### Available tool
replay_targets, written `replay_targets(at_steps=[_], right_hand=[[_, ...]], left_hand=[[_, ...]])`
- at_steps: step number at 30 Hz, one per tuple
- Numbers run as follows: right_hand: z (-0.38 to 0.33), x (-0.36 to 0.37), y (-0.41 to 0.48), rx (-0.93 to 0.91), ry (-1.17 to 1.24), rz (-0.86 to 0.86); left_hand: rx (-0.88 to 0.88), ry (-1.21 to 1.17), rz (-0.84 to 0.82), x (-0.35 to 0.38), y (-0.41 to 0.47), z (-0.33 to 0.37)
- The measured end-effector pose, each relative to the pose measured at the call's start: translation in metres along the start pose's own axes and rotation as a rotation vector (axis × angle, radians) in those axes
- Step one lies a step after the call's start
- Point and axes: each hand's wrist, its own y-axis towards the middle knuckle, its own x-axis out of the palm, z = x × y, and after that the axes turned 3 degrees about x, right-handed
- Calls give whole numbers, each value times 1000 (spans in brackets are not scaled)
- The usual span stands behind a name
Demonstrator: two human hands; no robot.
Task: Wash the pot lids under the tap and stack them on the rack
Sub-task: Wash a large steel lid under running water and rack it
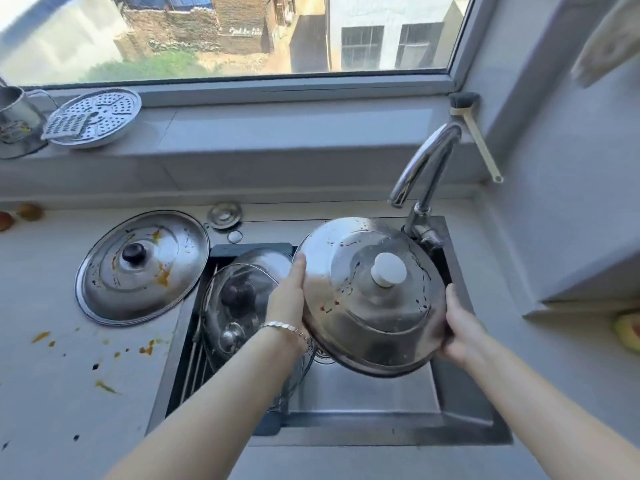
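Observation:
I hold a steel pot lid with a white knob tilted over the sink, below the tap. My left hand grips its left rim and my right hand grips its right rim. Dark red specks mark its top. No water runs from the tap. A glass lid and a steel lid lean on the rack in the sink's left part. A larger steel lid with a black knob, smeared orange, lies on the counter to the left.
Orange splashes dot the counter left of the sink. On the windowsill stand a perforated steamer plate with a small grater and a metal cup. A brush hangs by the tap. A small sink plug cover lies behind the sink.

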Motion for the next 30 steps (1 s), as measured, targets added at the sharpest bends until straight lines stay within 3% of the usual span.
replay_targets(at_steps=[4,10,18,30], right_hand=[[-4,-13,6,-77,-303,33],[-42,4,26,-200,-542,70],[-96,63,62,-211,-836,136],[-94,62,91,-176,-786,226]], left_hand=[[103,166,179,13,15,-15],[301,295,225,31,13,-11],[278,316,233,40,33,-5],[236,271,220,49,49,-3]])
